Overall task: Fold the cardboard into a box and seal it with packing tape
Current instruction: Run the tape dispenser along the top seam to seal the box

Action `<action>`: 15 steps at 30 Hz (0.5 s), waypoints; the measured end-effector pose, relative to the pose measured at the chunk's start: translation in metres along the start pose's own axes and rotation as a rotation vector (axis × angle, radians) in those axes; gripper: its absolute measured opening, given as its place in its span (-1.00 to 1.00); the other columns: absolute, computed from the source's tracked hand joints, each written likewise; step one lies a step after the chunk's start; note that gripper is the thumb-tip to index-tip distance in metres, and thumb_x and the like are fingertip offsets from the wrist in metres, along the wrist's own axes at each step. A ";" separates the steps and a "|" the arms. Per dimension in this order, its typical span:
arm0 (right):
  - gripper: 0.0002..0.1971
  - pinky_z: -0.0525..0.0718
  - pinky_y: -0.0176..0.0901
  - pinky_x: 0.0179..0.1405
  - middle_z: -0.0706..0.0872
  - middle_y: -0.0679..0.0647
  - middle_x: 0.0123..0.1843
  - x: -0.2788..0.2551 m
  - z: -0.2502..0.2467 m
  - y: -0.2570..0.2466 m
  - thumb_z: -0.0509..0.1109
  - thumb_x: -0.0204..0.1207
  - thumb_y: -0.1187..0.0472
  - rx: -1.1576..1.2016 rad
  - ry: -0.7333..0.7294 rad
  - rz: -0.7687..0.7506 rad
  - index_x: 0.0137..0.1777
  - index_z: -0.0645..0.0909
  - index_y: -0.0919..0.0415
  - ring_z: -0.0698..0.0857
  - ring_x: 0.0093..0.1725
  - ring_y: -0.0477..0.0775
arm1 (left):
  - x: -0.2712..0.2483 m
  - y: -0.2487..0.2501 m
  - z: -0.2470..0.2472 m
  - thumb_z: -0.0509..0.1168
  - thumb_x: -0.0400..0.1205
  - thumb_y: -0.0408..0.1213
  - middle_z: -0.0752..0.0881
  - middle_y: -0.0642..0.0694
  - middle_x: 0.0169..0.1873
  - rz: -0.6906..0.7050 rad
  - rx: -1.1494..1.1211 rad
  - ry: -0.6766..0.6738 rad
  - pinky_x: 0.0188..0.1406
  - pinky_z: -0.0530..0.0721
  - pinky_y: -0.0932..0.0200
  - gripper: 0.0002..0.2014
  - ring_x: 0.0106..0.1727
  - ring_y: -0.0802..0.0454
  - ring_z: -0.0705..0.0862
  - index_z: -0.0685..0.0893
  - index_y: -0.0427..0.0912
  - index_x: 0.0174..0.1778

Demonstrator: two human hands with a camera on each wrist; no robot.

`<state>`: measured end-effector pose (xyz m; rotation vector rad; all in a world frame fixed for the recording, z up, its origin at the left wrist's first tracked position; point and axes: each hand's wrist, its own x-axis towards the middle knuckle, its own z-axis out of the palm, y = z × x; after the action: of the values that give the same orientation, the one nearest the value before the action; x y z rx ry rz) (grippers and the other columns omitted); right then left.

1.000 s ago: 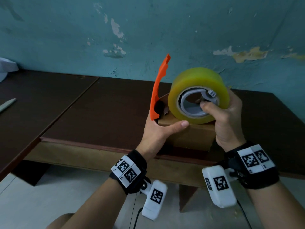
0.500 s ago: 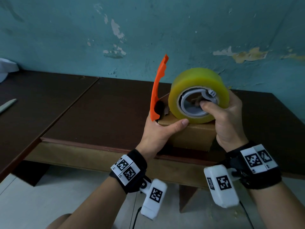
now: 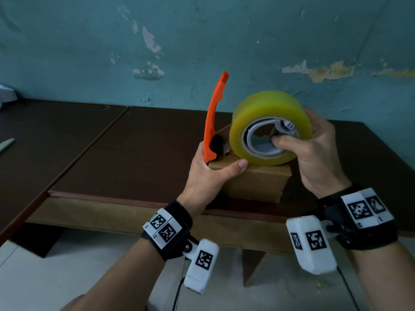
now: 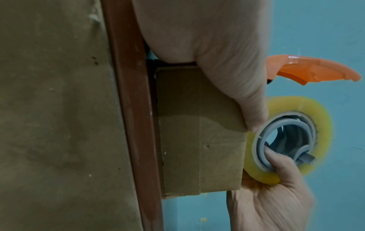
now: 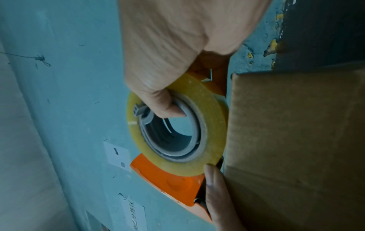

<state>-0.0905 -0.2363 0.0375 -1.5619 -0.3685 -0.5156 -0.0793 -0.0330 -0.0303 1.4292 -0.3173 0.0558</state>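
- The small cardboard box [image 3: 258, 182] sits right at the front edge of the dark brown table [image 3: 139, 153], and its near side hangs a bit past that edge
- Behind the box and to its left the table top has lots of room, and the blue wall [image 3: 202, 41] is well behind it
- The left hand [image 3: 211, 173] holds the box's left end, with the thumb lying flat along the top front edge
- The right hand [image 3: 314, 158] holds the yellow tape roll [image 3: 269, 113]; its thumb is hooked inside the grey ring [image 3: 265, 151] in the middle and its fingers go round the far side
- The roll stands on its edge on top of the box, touching it
- The orange tape cutter [image 3: 214, 117] sticks up beside the roll, just above the left hand
- Since a moment ago the box, the roll and the left hand have stayed in about the same spot; the right thumb now reaches a bit deeper into the ring
- The blue wall has peeled, chipped spots
- A second dark table [image 3: 45, 142] meets this one on the left, with a pale flat thing [image 3: 6, 144] on it that I cannot make out
- The floor [image 3: 67, 277] under the table is light grey
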 end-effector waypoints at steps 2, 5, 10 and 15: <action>-0.66 0.80 0.13 0.15 0.76 0.43 0.02 0.000 -0.002 -0.002 0.48 0.41 0.65 -0.010 -0.019 0.005 0.15 0.71 0.39 0.79 0.06 0.28 | 0.001 -0.002 -0.002 0.67 0.52 -0.23 0.75 -0.18 0.44 -0.003 -0.001 -0.004 0.55 0.64 -0.27 -0.26 0.52 -0.11 0.70 0.53 -0.24 0.59; -0.67 0.82 0.06 0.13 0.80 0.23 -0.01 0.001 -0.005 -0.004 0.49 0.37 0.61 -0.003 -0.025 0.005 0.06 0.73 0.27 0.81 0.06 0.25 | 0.000 -0.002 -0.003 0.72 0.42 -0.04 0.78 -0.16 0.33 -0.008 0.028 0.008 0.45 0.71 -0.20 -0.26 0.40 -0.06 0.75 0.61 -0.17 0.47; -0.61 0.82 0.10 0.17 0.83 0.17 -0.01 0.002 -0.024 -0.007 0.47 0.25 0.52 0.022 0.027 0.040 0.11 0.73 0.34 0.84 0.11 0.22 | -0.002 0.000 -0.005 0.69 0.25 0.12 0.77 0.02 0.15 -0.009 0.033 0.049 0.14 0.76 0.19 -0.22 0.15 0.16 0.79 0.63 -0.06 0.36; -0.62 0.81 -0.03 0.06 0.85 -0.05 -0.13 0.001 -0.021 -0.006 0.46 0.21 0.54 0.047 0.042 0.006 -0.03 0.74 0.16 0.84 0.01 0.09 | -0.003 0.000 -0.004 0.68 0.25 0.10 0.77 0.07 0.11 0.006 0.024 0.055 0.09 0.74 0.28 -0.22 0.09 0.25 0.78 0.62 -0.08 0.36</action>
<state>-0.0952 -0.2567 0.0435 -1.5043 -0.3411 -0.5304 -0.0813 -0.0288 -0.0311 1.4478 -0.2767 0.1037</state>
